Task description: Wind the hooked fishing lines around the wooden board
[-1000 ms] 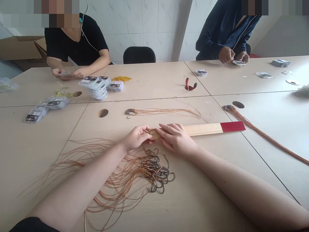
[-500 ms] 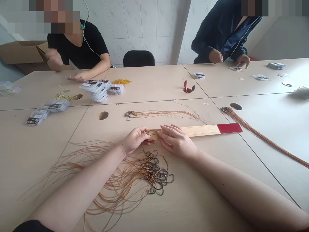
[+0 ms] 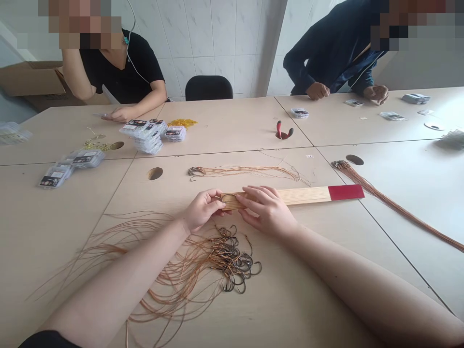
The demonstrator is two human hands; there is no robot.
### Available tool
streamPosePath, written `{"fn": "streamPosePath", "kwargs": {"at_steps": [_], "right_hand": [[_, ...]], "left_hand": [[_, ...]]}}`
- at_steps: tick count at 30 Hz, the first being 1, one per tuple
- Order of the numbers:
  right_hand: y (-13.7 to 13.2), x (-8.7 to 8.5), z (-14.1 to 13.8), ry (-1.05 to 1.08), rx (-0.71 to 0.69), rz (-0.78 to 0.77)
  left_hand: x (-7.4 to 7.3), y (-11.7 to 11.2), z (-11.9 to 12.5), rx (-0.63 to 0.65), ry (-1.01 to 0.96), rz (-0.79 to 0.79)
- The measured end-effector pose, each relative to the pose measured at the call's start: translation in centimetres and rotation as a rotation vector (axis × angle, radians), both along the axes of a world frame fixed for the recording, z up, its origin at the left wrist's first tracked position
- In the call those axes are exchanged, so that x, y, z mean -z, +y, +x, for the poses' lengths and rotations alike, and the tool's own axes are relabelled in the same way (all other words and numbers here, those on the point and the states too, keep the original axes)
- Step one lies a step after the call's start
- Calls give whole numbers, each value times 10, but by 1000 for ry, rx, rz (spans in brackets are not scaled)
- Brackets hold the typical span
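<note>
Wooden board (image 3: 300,195), slotted end gripped between closed left hand (image 3: 203,210) and right hand (image 3: 266,210); hooked cords (image 3: 232,261) lie just below it, seemingly the next items calling for handling.

2 co-workers are at the far side of the table (image 3: 232,121): 1 person in a black T-shirt (image 3: 123,67) and 1 person in a dark blue jacket (image 3: 333,53). Between them stands a black chair (image 3: 209,88), before a white tiled wall (image 3: 213,43). On the table are stacks of small clear packs (image 3: 145,136), a yellow bundle of thread (image 3: 182,123), and red-handled pliers (image 3: 284,129) standing in a hole. At far left is a cardboard box (image 3: 32,79).
</note>
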State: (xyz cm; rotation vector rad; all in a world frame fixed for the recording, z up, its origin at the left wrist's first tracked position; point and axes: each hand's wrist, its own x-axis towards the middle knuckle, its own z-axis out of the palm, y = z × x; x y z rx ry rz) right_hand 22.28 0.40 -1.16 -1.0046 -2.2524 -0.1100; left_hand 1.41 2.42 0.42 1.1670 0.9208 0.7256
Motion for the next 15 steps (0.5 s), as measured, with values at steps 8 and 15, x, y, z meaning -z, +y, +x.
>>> {"fn": "streamPosePath", "kwargs": {"at_steps": [8,15], "right_hand": [[5,-1,6,-59,-53,-23],[7,0,10,-57,-70,8]], "left_hand": [[0,1,-3,16,52,77],[-2,2,-6,71,128,189]]}}
